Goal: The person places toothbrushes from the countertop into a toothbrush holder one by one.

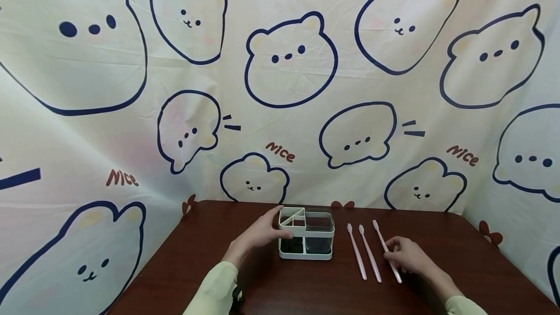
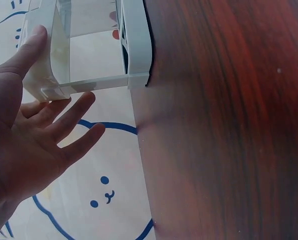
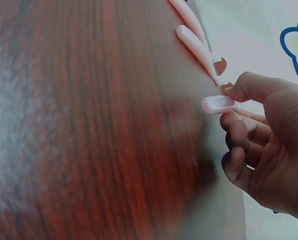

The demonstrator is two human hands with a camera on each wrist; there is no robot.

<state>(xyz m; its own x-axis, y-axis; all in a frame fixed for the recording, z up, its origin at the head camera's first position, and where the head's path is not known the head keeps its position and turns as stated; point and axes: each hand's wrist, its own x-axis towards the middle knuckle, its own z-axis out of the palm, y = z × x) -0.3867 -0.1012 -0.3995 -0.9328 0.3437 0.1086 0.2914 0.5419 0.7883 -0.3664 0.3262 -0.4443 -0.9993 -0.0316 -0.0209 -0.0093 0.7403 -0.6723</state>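
Observation:
A white desk organizer (image 1: 307, 233) with divided compartments and see-through walls stands upright on the table. At its left upper corner my left hand (image 1: 255, 231) holds the rim, thumb across the front, other fingers behind or spread below it in the left wrist view. Between thumb and fingers, my right hand (image 1: 410, 255) pinches a pink toothbrush (image 1: 381, 237) around its handle. That brush's rounded handle end (image 3: 217, 104) pokes out toward the right wrist camera. To its left lie a middle toothbrush (image 1: 369, 254) and a leftmost toothbrush (image 1: 356, 252), side by side, heads pointing away.
The dark brown wooden table (image 1: 323, 286) ends at the back against a cream curtain (image 1: 288, 125) printed with bear faces. More of this cloth hangs at both sides. A dark band (image 1: 237, 295) shows at my left wrist.

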